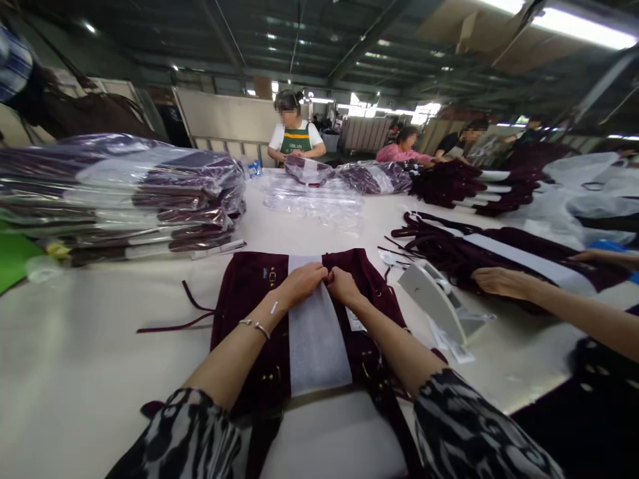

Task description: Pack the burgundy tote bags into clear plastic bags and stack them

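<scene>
A maroon cloth item [249, 293] with thin straps and small gold metal fittings lies flat in front of me, its exact kind unclear. A wide strip of white paper [319, 346] runs down its middle. My left hand [305, 283] is closed in a pinch over the strip near the far edge. Close beside it, my right hand [344, 286] is also pinched, its fingertips almost meeting the left ones. Whatever lies between the fingers is too small to make out. Nearer to me is another white sheet [334, 432], with dark straps on both sides of it.
Bagged maroon items [164, 179] are stacked at left. A white tape dispenser [439, 299] stands at right. Beyond it, a co-worker's hand [504, 283] touches a maroon pile [529, 246]. Clear plastic bags [314, 199] lie farther back, before a person in a green apron [297, 141].
</scene>
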A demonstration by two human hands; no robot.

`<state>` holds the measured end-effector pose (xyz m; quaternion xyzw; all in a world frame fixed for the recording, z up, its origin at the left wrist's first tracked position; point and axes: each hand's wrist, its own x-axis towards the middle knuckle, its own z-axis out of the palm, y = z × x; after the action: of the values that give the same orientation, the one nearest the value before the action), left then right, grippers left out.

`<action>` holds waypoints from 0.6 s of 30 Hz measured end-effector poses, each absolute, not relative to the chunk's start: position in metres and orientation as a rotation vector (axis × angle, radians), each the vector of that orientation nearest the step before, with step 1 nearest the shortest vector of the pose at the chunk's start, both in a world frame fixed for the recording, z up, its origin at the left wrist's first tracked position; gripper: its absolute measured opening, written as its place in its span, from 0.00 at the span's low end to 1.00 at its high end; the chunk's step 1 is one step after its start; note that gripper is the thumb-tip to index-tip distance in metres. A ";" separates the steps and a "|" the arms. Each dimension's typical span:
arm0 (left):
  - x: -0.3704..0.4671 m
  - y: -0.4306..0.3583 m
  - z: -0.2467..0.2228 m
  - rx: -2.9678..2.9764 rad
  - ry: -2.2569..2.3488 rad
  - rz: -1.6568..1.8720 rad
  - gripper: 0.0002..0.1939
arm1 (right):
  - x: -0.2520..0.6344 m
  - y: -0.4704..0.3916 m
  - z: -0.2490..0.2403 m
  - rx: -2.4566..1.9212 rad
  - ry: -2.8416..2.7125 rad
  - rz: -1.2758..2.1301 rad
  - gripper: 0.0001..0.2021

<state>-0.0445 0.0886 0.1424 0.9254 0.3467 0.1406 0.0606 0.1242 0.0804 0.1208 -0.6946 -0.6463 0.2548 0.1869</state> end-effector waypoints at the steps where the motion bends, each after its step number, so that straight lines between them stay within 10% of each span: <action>1: -0.045 0.088 0.143 2.797 1.053 0.447 0.12 | 0.124 0.083 0.121 -1.933 -1.798 0.776 0.09; 18: -0.044 0.067 0.081 2.476 1.275 0.675 0.08 | 0.199 0.056 0.147 -2.022 -1.788 0.938 0.05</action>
<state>-0.0440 0.0667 0.0813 0.8558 0.4407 0.2332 0.1376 0.1986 0.0562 0.1473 -0.7004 -0.6195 0.3250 0.1415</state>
